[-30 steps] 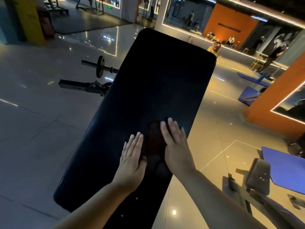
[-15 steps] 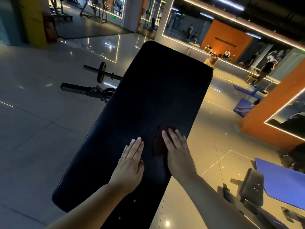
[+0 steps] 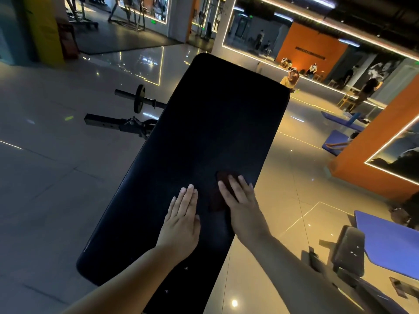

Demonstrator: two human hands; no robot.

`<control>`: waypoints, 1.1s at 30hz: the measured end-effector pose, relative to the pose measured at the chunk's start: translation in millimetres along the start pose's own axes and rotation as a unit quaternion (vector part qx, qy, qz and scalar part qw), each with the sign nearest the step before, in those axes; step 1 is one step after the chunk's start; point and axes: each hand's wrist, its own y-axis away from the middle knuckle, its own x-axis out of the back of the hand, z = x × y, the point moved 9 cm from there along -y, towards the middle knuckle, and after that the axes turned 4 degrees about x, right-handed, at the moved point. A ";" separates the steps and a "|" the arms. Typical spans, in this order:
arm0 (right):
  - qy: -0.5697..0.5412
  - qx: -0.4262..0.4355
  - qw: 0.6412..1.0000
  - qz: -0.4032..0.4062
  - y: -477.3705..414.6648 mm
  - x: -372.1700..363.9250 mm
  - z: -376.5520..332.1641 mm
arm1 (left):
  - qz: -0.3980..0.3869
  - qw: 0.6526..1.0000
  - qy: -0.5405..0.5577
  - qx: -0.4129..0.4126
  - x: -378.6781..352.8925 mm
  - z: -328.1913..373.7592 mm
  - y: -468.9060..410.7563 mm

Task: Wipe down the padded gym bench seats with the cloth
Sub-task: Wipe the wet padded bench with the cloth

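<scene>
A long black padded bench pad (image 3: 204, 132) slants away from me across the middle of the view. A dark brown cloth (image 3: 217, 199) lies on its near right part, mostly covered. My right hand (image 3: 242, 205) presses flat on the cloth with straight fingers, near the pad's right edge. To its left my left hand (image 3: 181, 220) rests flat on the bare pad, fingers together, not touching the cloth.
A barbell with a plate (image 3: 139, 99) and a black steel frame (image 3: 118, 125) lie on the tiled floor left of the bench. Another small padded seat (image 3: 349, 252) and blue mats (image 3: 390, 243) are at the right. People stand far back by the orange wall (image 3: 381, 159).
My right hand has slid the cloth toward the pad's right edge. The left hand has stayed flat beside it. The view has tilted up, showing more of the room.
</scene>
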 end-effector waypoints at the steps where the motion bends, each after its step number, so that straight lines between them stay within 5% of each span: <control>1: -0.004 -0.008 1.000 -0.001 -5.3 -2.5 -7.3 | 0.002 1.000 -0.010 0.000 1.1 0.6 0.6; 4: 0.024 0.040 0.999 0.013 -2.7 -14.4 -24.8 | 0.005 1.000 0.000 0.009 5.2 -0.5 2.3; 8: 0.098 0.253 0.962 -0.024 26.5 -12.4 -9.9 | 0.028 0.998 0.015 0.049 12.4 4.4 2.1; 15: 0.025 0.097 0.994 0.050 -62.6 57.9 74.9 | 0.066 0.990 -0.007 0.126 -0.9 55.0 -25.3; 22: 0.023 0.282 0.959 0.013 -44.4 44.9 58.6 | 0.127 0.977 -0.008 0.170 -11.9 73.0 -46.0; 30: -0.027 0.174 0.980 0.093 -98.7 86.5 99.4 | 0.117 0.979 -0.021 0.169 -20.8 105.5 -58.0; 33: -0.018 0.245 0.967 0.067 -86.6 74.3 68.9 | 0.126 0.978 -0.046 0.161 -16.9 103.0 -61.0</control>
